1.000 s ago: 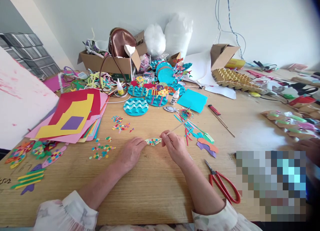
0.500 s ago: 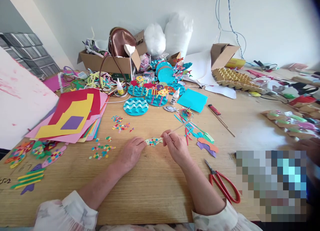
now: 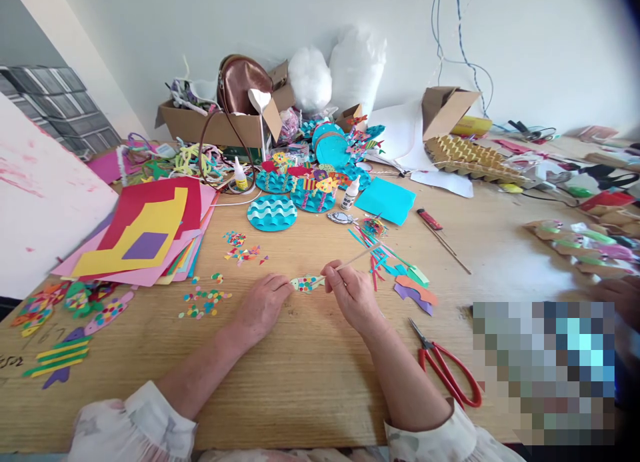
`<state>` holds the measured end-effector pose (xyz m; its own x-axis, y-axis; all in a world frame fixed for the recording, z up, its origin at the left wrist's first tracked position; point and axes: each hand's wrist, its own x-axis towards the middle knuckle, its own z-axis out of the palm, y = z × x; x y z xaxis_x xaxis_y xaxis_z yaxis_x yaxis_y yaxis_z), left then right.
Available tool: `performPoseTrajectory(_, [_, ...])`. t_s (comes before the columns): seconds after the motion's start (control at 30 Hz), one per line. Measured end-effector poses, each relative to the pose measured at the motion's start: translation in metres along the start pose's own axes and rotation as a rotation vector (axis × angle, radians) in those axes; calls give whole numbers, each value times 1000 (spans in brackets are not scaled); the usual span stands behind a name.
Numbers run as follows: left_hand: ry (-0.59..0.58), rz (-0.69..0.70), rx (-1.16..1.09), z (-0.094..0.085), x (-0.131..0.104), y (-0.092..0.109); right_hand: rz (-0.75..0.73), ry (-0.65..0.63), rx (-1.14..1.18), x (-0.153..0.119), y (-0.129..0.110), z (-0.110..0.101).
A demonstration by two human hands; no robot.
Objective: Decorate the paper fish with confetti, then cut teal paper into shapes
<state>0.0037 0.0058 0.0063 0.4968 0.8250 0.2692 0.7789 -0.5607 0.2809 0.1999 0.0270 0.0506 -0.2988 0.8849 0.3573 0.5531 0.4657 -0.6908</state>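
A small pale paper fish [image 3: 306, 284] covered in coloured dots lies on the table between my hands. My left hand [image 3: 265, 305] has its fingers closed at the fish's head end. My right hand [image 3: 353, 295] pinches a thin wooden stick [image 3: 359, 255] slantwise, its lower end over the fish's tail side and its upper end pointing to the far right. Loose paper dots [image 3: 203, 301] are scattered left of my left hand. Right of my right forearm lie red-handled scissors [image 3: 440, 362]. Purple and orange paper scraps [image 3: 415, 294] and thin paper strips [image 3: 383, 252] lie beyond my right hand.
Stacked coloured paper [image 3: 145, 235] and finished paper fish [image 3: 107, 312] lie on the left. A blue wavy oval [image 3: 272, 213], glue bottles [image 3: 350, 193] and a blue sheet [image 3: 385, 201] are farther back. A red-handled knife [image 3: 429, 219] lies at right. Part of another person's hand [image 3: 617, 302] shows at the right edge.
The stick in my right hand has tipped slightly lower at its far end. My left hand and the fish look nearly unmoved.
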Motion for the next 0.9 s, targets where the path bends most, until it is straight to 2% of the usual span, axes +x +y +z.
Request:
performPoseTrajectory(0.2, [3, 6, 15, -3, 1, 1, 79, 74, 119, -1, 7, 2])
performPoseTrajectory(0.43, [59, -58, -101, -6, 2, 0, 59, 199, 146, -1, 11, 3])
performPoseTrajectory(0.53, [107, -147, -193, -30, 1, -4, 52, 231, 145, -1, 11, 2])
performPoseTrajectory(0.63, [141, -242, -281, -69, -6, -15, 40, 253, 153, -1, 10, 1])
performPoseTrajectory(0.7, [102, -331, -292, -93, -16, -27, 37, 248, 144, -1, 8, 1])
performPoseTrajectory(0.73, [42, -378, -269, -101, -22, -34, 34, 241, 135, -2, 8, 0])
performPoseTrajectory(0.8, [-47, -446, -211, -110, -35, -48, 31, 224, 113, -2, 7, 0])
performPoseTrajectory(0.9, [-189, -457, -115, -106, -50, -62, 23, 211, 96, -3, 8, 1])
